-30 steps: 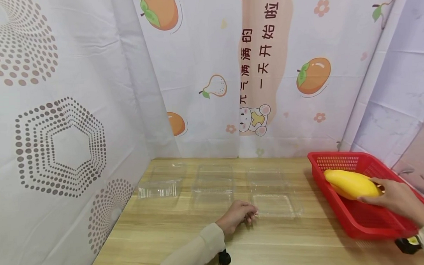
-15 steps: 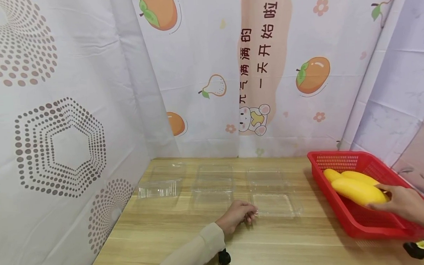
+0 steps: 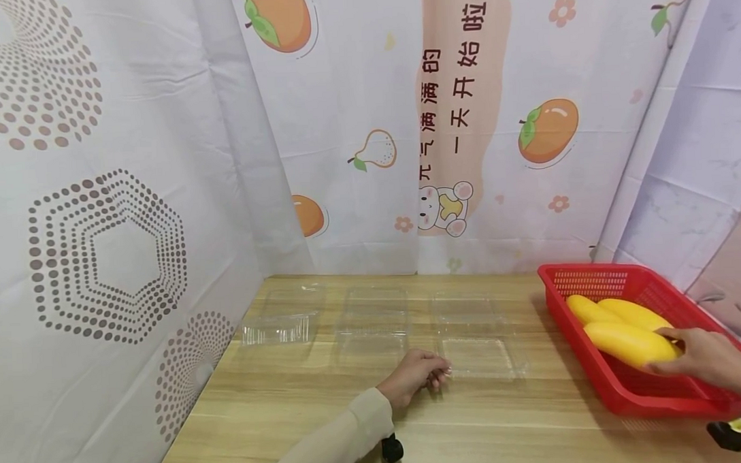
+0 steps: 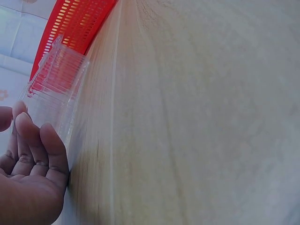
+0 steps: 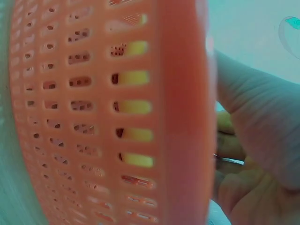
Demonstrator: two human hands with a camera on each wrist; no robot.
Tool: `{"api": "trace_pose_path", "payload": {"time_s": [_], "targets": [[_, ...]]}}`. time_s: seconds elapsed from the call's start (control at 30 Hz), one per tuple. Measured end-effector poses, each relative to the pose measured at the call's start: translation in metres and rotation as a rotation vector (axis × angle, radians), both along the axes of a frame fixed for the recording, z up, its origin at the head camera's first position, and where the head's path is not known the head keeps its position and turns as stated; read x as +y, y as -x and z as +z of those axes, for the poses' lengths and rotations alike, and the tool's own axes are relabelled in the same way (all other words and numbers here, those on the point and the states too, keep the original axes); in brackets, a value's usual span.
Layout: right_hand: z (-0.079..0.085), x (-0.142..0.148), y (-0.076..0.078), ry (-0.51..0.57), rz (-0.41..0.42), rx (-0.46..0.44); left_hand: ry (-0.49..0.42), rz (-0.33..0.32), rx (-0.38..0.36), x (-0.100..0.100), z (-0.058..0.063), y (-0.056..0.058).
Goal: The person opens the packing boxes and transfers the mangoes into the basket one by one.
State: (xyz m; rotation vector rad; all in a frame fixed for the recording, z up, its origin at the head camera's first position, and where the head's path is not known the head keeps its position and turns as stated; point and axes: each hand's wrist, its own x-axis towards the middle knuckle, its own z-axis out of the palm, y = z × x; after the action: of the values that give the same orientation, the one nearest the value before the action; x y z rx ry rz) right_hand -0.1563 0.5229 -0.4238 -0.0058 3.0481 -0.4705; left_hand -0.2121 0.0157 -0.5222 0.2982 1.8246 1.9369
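Note:
My left hand (image 3: 417, 378) pinches the near left edge of a clear plastic box (image 3: 479, 358) with its lid folded open on the table. In the left wrist view, the fingers (image 4: 54, 150) curl up against the transparent box (image 4: 51, 103). Inside the red basket (image 3: 649, 407), my right hand (image 3: 708, 359) grips the end of a yellow mango (image 3: 628, 344). Two more yellow mangoes (image 3: 637, 312) lie just behind it. In the right wrist view, the basket wall (image 5: 183, 112) hides most of the fruit and the fingertips of the right hand (image 5: 258, 159).
Two other clear plastic boxes stand open to the left, one in the middle (image 3: 372, 327) and one at the far left (image 3: 278, 330). Printed curtains (image 3: 357, 211) enclose the wooden table (image 3: 475, 432) at the back and sides.
My right hand has drawn the gripped mango toward me and right, apart from the others, so that separate mangoes now show behind it. The left hand has stayed in place on the plastic box.

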Motion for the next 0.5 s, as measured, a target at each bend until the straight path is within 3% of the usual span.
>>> {"api": "trace_pose_path", "payload": {"time_s": [0.5], "targets": [[-0.0052, 0.0086, 0.0007, -0.022, 0.062, -0.043, 0.024, 0.011, 0.014, -0.0003, 0.0013, -0.0016]]}}
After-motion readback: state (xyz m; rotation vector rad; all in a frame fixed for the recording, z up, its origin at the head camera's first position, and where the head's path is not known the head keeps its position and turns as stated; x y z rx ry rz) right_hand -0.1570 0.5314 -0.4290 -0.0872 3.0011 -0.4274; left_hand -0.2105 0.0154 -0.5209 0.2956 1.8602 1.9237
